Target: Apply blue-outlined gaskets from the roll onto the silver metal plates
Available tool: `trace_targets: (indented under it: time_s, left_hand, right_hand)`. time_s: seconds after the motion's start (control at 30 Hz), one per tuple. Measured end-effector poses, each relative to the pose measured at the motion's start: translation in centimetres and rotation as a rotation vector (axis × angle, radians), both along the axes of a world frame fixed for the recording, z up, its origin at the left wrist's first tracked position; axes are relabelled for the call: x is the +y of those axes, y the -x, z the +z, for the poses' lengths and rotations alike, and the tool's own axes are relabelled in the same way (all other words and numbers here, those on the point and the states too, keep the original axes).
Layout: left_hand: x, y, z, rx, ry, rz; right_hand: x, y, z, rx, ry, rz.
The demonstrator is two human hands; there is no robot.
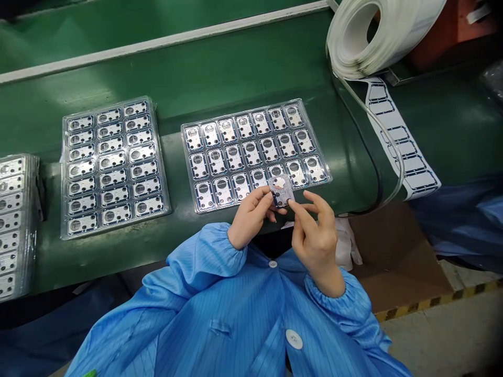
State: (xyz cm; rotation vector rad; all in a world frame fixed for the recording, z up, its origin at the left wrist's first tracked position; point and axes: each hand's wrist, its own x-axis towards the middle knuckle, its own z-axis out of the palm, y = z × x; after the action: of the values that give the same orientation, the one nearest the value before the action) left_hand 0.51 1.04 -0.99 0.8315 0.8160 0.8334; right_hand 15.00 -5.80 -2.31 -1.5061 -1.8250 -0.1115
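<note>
My left hand point(251, 215) and my right hand point(316, 235) meet over the near edge of the green bench. Both pinch one small metal plate point(280, 190) with a round hole, held just above the front row of a clear tray point(187, 137) filled with several like plates. The left thumb and fingers grip its left edge. On the plate's lower right corner sit my right thumb and forefinger. Blue sleeves cover both arms.
A second filled tray point(64, 178) lies to the left, and a stack of trays point(33, 225) at the far left edge. A white label roll point(387, 31) stands top right, its printed strip point(404, 149) trailing down. A brown carton point(396, 256) sits below right.
</note>
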Motion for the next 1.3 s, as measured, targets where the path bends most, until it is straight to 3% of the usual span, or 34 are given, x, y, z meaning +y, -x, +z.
trace_targets:
  time_s: [0.3, 0.6, 0.93, 1.07, 1.3]
  left_hand:
    - [0.0, -0.1, -0.2, -0.01, -0.04, -0.034]
    - [0.0, -0.1, -0.1, 0.034, -0.064, -0.056]
    - [-0.5, -0.4, -0.3, 0.132, -0.169, -0.022]
    - [-0.8, -0.5, -0.1, 0.171, -0.205, -0.009]
    - [-0.8, -0.5, 0.2, 0.181, -0.204, -0.013]
  right_hand:
    - [0.6, -0.5, 1.2, 0.178, 0.049, 0.045]
    - [0.8, -0.5, 1.4, 0.166, 0.052, 0.04]
    - [1.0, -0.5, 1.6, 0.074, -0.04, -0.037]
    - [0.8, -0.4, 2.0, 0.046, -0.08, -0.004]
    - [0.7, -0.5, 2.3, 0.2, 0.052, -0.04]
